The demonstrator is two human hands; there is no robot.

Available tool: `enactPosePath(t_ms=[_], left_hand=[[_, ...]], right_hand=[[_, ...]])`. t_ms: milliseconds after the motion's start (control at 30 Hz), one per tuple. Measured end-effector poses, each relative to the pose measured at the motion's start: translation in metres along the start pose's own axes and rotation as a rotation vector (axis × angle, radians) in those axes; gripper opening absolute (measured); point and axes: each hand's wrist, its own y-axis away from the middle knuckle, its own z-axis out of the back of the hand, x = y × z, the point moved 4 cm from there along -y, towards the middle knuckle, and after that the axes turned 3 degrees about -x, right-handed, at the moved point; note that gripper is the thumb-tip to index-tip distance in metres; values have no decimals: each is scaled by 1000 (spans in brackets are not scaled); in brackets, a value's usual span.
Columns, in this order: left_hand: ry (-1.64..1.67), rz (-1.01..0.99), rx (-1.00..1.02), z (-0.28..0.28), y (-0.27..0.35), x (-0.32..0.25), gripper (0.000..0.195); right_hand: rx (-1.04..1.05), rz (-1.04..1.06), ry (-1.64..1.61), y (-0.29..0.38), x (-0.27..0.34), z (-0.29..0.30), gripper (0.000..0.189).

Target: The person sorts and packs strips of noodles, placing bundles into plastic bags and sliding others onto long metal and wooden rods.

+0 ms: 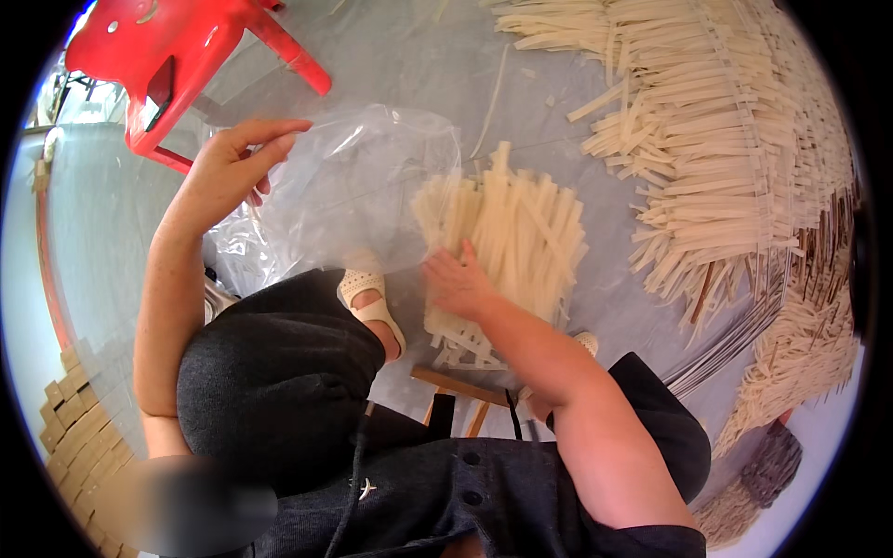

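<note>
A clear plastic bag (356,188) spreads over the grey floor in front of me, its wide mouth facing right. My left hand (234,167) grips the bag at its upper left, thumb and index finger close together. My right hand (457,284) lies at the near left side of a bundle of pale flat strips (523,230), which look like wide dried noodles. Its fingertips meet the lower edge of the bag's mouth and are blurred, so whether they pinch the film is unclear. The bag's right edge overlaps the left part of the bundle.
A red plastic chair (202,63) with a phone (160,94) on it stands upper left. Large layered piles of similar strips (698,153) fill the right, with thin dark rods (732,335) beside them. Stacked brown boxes (84,432) stand lower left. A small wooden stool (460,387) is between my legs.
</note>
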Motion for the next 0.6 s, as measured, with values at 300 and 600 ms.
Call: enactPosePath(t_ms=[300, 600], left_hand=[[149, 209, 473, -46, 9, 59, 23], [-156, 543, 1057, -131, 23, 193, 20]], right_hand=[[-123, -239, -125, 91, -101, -13, 58], [-671, -449, -793, -31, -165, 85, 26]])
